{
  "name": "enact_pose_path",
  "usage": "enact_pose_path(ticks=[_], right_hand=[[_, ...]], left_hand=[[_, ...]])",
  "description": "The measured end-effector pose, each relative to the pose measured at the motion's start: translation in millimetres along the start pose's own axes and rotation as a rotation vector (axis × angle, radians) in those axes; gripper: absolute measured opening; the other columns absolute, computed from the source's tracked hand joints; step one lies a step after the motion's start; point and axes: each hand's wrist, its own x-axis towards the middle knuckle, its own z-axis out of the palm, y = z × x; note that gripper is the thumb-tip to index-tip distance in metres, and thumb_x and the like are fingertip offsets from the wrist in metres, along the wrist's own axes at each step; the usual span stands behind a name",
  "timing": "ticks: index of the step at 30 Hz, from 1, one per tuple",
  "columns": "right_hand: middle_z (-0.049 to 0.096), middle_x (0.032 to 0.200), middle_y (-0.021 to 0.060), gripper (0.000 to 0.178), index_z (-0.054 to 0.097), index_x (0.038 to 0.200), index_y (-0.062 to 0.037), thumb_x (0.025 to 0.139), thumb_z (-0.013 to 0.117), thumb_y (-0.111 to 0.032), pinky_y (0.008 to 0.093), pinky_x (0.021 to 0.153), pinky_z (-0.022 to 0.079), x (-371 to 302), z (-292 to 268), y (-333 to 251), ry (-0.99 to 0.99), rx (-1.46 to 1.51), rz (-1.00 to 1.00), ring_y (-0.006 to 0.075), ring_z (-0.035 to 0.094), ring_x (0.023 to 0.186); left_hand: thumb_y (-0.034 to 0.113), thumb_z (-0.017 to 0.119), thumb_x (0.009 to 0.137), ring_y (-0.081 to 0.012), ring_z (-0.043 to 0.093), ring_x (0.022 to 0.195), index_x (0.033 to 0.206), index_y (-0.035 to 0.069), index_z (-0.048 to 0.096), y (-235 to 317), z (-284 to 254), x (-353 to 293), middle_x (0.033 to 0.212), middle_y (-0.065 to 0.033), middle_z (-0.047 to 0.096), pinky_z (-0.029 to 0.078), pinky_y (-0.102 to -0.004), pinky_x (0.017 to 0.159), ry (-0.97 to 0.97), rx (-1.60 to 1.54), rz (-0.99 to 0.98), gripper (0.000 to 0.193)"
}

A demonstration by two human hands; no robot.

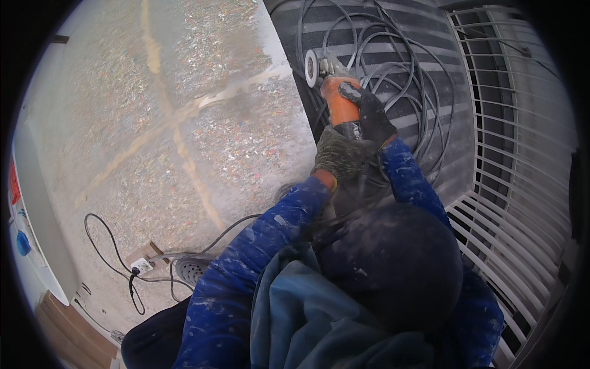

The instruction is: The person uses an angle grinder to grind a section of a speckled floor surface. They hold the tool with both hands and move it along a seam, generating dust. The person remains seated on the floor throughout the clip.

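An orange angle grinder (pixel 341 104) is held in both my hands. Its pale round disc (pixel 312 67) stands on edge at the far left end, just past the slab's right edge; I cannot tell if it spins. My left hand (pixel 341 154), in a grey knit glove, closes around the dark rear part. On the right side of the orange body, my right hand (pixel 373 114) grips in a dark, dusty glove. To the left lies a speckled slab (pixel 246 147) with cream-coloured bands crossing on it. My blue sleeves carry white smears.
Loops of grey cable (pixel 399 67) lie on a dark striped surface beyond the grinder. White metal railings (pixel 491 117) stand along the right. At lower left, a white socket (pixel 142 265) with a black plug rests on a wood piece beside a grey perforated shoe (pixel 192 269). A dark rounded cloth-covered shape (pixel 393 264) fills the lower middle.
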Motion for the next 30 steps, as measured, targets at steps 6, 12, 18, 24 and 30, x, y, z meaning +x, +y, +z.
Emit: enact_pose_path(ticks=[6, 12, 18, 24, 30], right_hand=[[0.064, 0.117, 0.0210, 0.045, 0.060, 0.132, -0.0124, 0.087, 0.062, -0.017, 0.0415, 0.091, 0.050, -1.1, 3.1, 11.9, -0.021, 0.162, 0.144, 0.0373, 0.064, 0.104], [0.065, 0.117, 0.0207, 0.043, 0.060, 0.132, -0.0122, 0.090, 0.061, -0.017, 0.0399, 0.090, 0.050, 3.2, 3.9, 2.0, -0.047, 0.211, 0.200, 0.0358, 0.064, 0.104], [0.064, 0.118, 0.0162, 0.034, 0.061, 0.130, -0.0106, 0.099, 0.055, -0.021, 0.0363, 0.091, 0.050, 2.4, -3.1, -20.0, 0.023, 0.060, -0.053, 0.0280, 0.064, 0.105], [0.065, 0.115, 0.0106, 0.033, 0.063, 0.125, -0.0027, 0.100, 0.055, -0.024, 0.0330, 0.091, 0.051, -0.8, 2.9, -11.7, -0.111, 0.505, 0.245, 0.0204, 0.064, 0.100], [0.066, 0.107, 0.0096, 0.040, 0.061, 0.119, 0.0024, 0.098, 0.060, -0.031, 0.0290, 0.082, 0.053, -6.4, 6.2, -31.2, -0.016, 1.060, 0.620, 0.0162, 0.064, 0.090]], left_hand=[[0.040, 0.085, 0.068, -0.0219, 0.068, 0.070, 0.093, -0.004, 0.064, -3.8, 4.0, 3.5, 0.079, -0.0136, 0.070, 0.053, -0.0350, 0.064, 0.002, 0.034, -0.014, 0.056], [0.042, 0.085, 0.069, -0.0203, 0.068, 0.067, 0.090, -0.005, 0.069, 6.2, -8.9, 6.3, 0.077, -0.0133, 0.071, 0.053, -0.0340, 0.062, -0.118, 0.008, -0.007, 0.054], [0.035, 0.083, 0.074, -0.0197, 0.068, 0.068, 0.093, -0.004, 0.069, 7.3, -22.0, 3.6, 0.079, -0.0125, 0.071, 0.054, -0.0337, 0.063, -0.246, -0.245, -0.049, 0.046], [0.030, 0.083, 0.075, -0.0196, 0.068, 0.071, 0.095, -0.002, 0.069, -3.5, -22.2, 7.6, 0.083, -0.0105, 0.071, 0.054, -0.0341, 0.064, -0.269, -0.325, -0.070, 0.040], [0.031, 0.085, 0.072, -0.0195, 0.069, 0.074, 0.096, -0.002, 0.069, 0.0, -23.0, -0.3, 0.084, -0.0106, 0.071, 0.054, -0.0345, 0.066, -0.192, -0.184, -0.105, 0.044]])
